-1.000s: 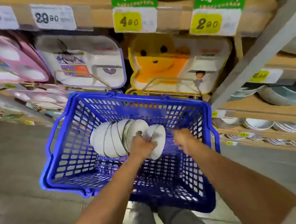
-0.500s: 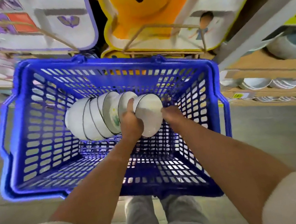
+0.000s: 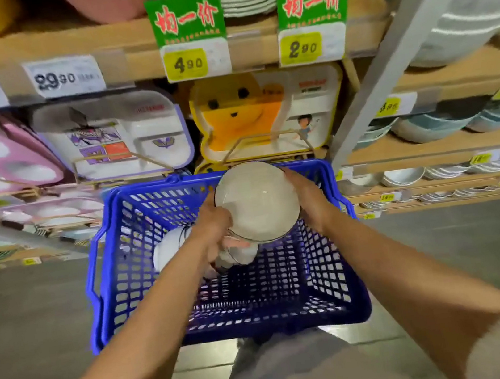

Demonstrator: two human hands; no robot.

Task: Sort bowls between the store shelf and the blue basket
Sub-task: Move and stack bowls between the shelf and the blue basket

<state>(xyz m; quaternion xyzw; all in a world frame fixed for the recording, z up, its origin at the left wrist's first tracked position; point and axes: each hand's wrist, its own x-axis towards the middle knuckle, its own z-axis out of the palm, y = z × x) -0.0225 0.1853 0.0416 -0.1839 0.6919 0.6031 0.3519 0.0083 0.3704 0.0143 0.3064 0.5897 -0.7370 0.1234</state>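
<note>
Progress: partway, I judge | left hand [image 3: 215,223] and right hand [image 3: 306,195] both grip 1 white bowl [image 3: 257,201] by opposite edges, fingers curled, raised over the blue basket [image 3: 99,276] | several bowls [image 3: 170,248] lie inside it, left side | to do: carry them to the store shelf [image 3: 453,81].

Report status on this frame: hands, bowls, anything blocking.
Status: left hand and right hand grip white bowl over blue basket. Other bowls lie in basket. Path to shelf looks open.
</note>
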